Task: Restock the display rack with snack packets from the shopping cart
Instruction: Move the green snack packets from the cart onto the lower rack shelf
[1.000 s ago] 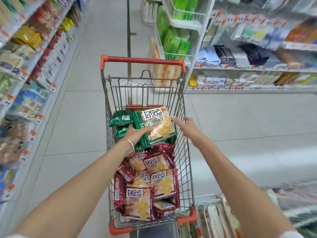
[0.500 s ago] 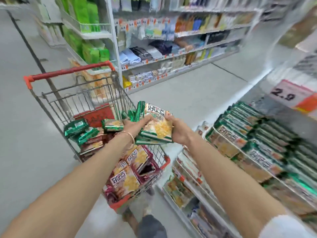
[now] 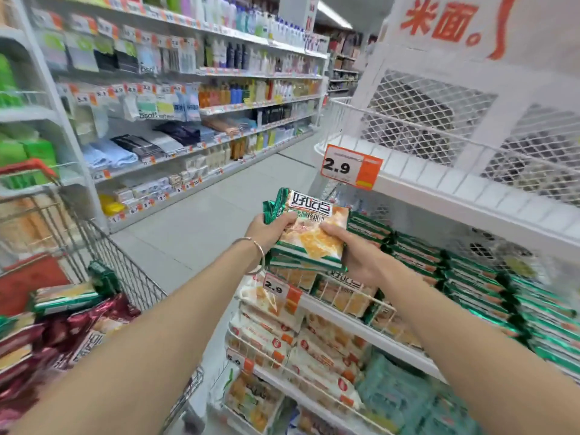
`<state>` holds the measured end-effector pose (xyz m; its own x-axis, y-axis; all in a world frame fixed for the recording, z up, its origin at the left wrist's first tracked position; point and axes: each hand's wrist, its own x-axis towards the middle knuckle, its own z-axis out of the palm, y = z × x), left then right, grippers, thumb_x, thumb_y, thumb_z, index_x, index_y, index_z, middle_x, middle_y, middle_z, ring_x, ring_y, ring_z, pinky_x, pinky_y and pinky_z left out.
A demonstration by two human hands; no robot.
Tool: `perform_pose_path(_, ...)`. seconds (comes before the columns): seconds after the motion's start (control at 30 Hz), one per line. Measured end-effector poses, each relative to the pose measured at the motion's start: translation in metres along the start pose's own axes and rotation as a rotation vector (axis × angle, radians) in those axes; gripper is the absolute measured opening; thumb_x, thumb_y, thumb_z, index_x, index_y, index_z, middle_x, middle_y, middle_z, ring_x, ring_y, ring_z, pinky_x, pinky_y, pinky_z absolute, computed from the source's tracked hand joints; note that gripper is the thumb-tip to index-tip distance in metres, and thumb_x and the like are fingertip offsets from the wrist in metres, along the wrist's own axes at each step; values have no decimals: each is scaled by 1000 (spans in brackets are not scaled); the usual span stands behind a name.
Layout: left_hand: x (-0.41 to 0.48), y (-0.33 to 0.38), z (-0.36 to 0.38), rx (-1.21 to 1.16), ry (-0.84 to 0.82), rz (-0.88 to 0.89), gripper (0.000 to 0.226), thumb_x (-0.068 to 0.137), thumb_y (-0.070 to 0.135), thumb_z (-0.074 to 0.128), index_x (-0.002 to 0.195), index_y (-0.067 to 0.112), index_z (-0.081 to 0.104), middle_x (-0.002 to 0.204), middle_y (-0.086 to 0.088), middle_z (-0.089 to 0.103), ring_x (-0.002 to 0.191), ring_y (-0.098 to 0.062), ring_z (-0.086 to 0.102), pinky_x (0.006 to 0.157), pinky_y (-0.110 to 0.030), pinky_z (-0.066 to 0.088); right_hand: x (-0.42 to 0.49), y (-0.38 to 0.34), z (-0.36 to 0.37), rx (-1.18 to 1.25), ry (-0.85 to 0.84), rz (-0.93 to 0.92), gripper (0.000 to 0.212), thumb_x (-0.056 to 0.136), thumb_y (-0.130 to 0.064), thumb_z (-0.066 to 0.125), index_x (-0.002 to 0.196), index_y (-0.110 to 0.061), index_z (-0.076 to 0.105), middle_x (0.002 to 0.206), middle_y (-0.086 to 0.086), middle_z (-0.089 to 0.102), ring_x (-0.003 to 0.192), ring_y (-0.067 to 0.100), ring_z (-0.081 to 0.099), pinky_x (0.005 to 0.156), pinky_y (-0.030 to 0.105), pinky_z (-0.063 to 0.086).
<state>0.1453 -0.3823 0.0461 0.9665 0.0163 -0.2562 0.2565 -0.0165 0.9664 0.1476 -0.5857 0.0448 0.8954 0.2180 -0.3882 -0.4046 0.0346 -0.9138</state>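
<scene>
Both my hands hold a small stack of green snack packets (image 3: 309, 237) in front of the white display rack (image 3: 445, 196). My left hand (image 3: 266, 229) grips the stack's left edge, and my right hand (image 3: 357, 252) grips its right and lower side. The stack hovers just left of a rack tier filled with rows of the same green packets (image 3: 470, 277). At the lower left stands the shopping cart (image 3: 125, 277), with green packets (image 3: 66, 298) and dark red packets (image 3: 78, 334) inside.
The rack's top tier (image 3: 408, 146) is an empty wire basket with a 2.9 price tag (image 3: 350, 166). Lower tiers hold orange-white packets (image 3: 282, 340) and pale green packs (image 3: 401, 397). Long store shelves (image 3: 188, 120) of toiletries line the aisle's far side, with tiled floor (image 3: 194, 233) between.
I turned right from the cart toward the rack. Both hands lifted the green packet stack out of the cart and carried it across to the rack's green row.
</scene>
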Motion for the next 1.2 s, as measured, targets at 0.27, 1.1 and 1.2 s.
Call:
perform_pose_path(0.27, 37, 6, 73, 282, -34, 269, 73, 95, 59, 52, 144, 6, 44, 123, -6, 55, 105, -27, 52, 87, -31, 36, -4, 10, -60, 14, 227, -224, 61, 66, -46, 82, 116, -13, 69, 110, 9, 75, 94, 24, 72, 90, 38, 57)
perform_pose_path(1.1, 228, 8, 204, 433, -347, 501, 77, 77, 5, 81, 131, 26, 31, 100, 9, 57, 104, -18, 59, 90, -32, 43, 130, -10, -211, -554, 525, -424, 121, 57, -56, 91, 154, -16, 29, 144, -4, 47, 136, 23, 46, 111, 37, 36)
perform_pose_path(1.2, 225, 7, 204, 260, -486, 391, 30, 85, 29, 70, 103, 24, 47, 73, 6, 58, 60, -11, 46, 56, -23, 41, 123, -12, -215, -517, 419, -358, 111, 61, -74, 77, 152, -23, 37, 153, -4, 42, 144, 22, 36, 118, 45, 23)
